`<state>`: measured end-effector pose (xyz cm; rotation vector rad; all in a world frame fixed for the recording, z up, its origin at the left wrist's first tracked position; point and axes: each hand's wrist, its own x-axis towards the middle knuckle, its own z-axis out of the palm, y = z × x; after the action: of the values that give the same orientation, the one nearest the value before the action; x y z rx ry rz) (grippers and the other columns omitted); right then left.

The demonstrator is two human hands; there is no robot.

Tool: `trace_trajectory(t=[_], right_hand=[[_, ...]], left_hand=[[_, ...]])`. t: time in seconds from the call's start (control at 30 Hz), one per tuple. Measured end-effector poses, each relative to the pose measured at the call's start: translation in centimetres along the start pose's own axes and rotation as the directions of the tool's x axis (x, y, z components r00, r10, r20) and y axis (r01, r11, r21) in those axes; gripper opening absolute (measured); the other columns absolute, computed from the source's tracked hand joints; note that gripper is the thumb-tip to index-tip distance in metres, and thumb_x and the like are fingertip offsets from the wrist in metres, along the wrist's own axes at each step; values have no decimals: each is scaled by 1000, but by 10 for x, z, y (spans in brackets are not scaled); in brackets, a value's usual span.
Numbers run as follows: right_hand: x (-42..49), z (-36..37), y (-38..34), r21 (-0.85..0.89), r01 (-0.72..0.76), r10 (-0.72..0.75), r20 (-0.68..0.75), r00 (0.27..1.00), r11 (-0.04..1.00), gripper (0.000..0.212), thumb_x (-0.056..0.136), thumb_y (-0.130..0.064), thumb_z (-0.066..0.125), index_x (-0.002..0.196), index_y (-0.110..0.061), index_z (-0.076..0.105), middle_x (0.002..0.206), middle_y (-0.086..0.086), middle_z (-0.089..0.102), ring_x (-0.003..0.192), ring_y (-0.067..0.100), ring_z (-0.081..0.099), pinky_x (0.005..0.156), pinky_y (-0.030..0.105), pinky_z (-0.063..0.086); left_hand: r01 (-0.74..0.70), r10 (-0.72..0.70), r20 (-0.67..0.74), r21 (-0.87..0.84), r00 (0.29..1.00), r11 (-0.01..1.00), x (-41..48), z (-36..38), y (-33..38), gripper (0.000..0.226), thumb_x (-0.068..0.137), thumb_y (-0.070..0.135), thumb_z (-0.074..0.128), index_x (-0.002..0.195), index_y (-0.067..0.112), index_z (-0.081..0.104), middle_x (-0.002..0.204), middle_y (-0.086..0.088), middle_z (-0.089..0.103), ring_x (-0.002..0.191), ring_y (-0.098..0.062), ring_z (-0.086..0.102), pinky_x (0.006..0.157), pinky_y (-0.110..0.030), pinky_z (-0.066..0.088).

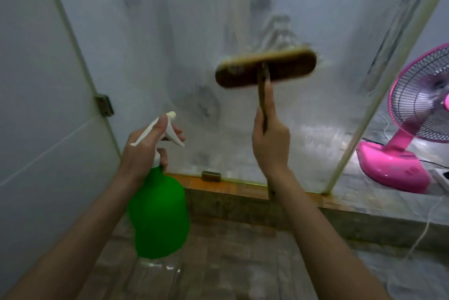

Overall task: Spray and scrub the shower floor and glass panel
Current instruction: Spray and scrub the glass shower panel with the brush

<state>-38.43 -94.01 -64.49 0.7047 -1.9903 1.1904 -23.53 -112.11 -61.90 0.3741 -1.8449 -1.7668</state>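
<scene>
The spray bottle [159,212] is showing a solid bright green body under a white trigger head [167,129], and the brush [266,67] is showing a dark brown back with a yellowish edge. The glass panel [218,32] is looking milky grey-white with smeared streaks, beside a wall [36,105] of pale grey-white tiles. The fan [398,161] is glowing hot pink, and the floor [218,263] is showing brownish-grey tiles below an orange-brown curb [230,189].

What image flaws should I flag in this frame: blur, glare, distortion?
Head view: the scrub brush in the right hand is smeared by motion blur; the green spray bottle in the left hand looks sharp. Same view: the glass panel is hazy and streaked, with no hard glare; the wide lens splays vertical lines outward; light is dim, bluish.
</scene>
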Motion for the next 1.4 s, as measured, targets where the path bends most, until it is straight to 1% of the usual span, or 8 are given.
trace_trajectory(t=[0.13,0.3,0.57,0.77,1.03,1.23,1.33,1.4], right_hand=[[70,-21,-21,65,7,7,-218,976,998,51,104,-22,39,152,-23,20,57,8,52,40,17,41,40,25,34],[-38,-40,22,54,-247,250,-61,966,967,54,104,-26,37,153,-33,16,51,-4,35,39,10,37,39,22,34],[90,-61,-21,-58,74,-79,-101,992,996,53,105,-24,37,152,-33,14,55,6,44,42,15,42,42,24,36],[-40,-69,35,-40,-253,252,-17,967,967,56,103,-23,40,149,-43,15,52,-2,40,42,9,44,39,18,33],[140,-123,-15,-77,-23,-1,-296,955,997,52,104,-22,39,153,-26,22,57,0,39,43,7,34,42,18,29],[-6,-85,25,-47,-274,256,-231,939,961,58,101,-30,37,146,-56,10,51,-1,32,43,8,43,38,19,27],[50,-79,4,-34,-149,136,-253,958,988,56,101,-30,38,150,-47,16,50,-4,31,41,12,39,38,28,31],[116,-84,-25,-25,12,-18,-272,962,1000,54,103,-23,41,151,-33,19,51,-9,31,42,12,39,38,18,30]], left_hand=[[-52,52,3,-1,999,999,23,12,47,44,101,44,46,95,7,69,102,-25,71,34,-11,48,34,-21,38],[-92,91,-20,-56,996,994,29,32,100,45,103,42,46,110,3,68,106,-23,70,37,-6,53,34,-20,38],[-47,51,31,-122,998,991,9,57,108,51,102,50,45,92,9,72,99,-18,75,36,-11,47,39,-24,40],[-61,69,44,-175,997,983,12,64,110,46,101,47,46,89,10,71,96,-17,74,34,-12,44,36,-20,37],[-92,106,59,-203,993,975,22,85,106,47,103,41,46,117,3,68,97,-19,73,35,-13,49,33,-20,36],[-124,143,55,-266,988,956,21,97,112,41,93,49,49,106,18,73,86,-11,76,42,-20,47,34,-21,36],[-144,163,29,-330,986,933,21,90,123,45,82,52,50,107,20,69,94,-14,74,43,-12,54,33,-21,35],[-161,169,-9,-344,986,925,24,81,126,48,81,57,57,110,20,69,100,-15,74,48,-10,58,34,-22,36]])
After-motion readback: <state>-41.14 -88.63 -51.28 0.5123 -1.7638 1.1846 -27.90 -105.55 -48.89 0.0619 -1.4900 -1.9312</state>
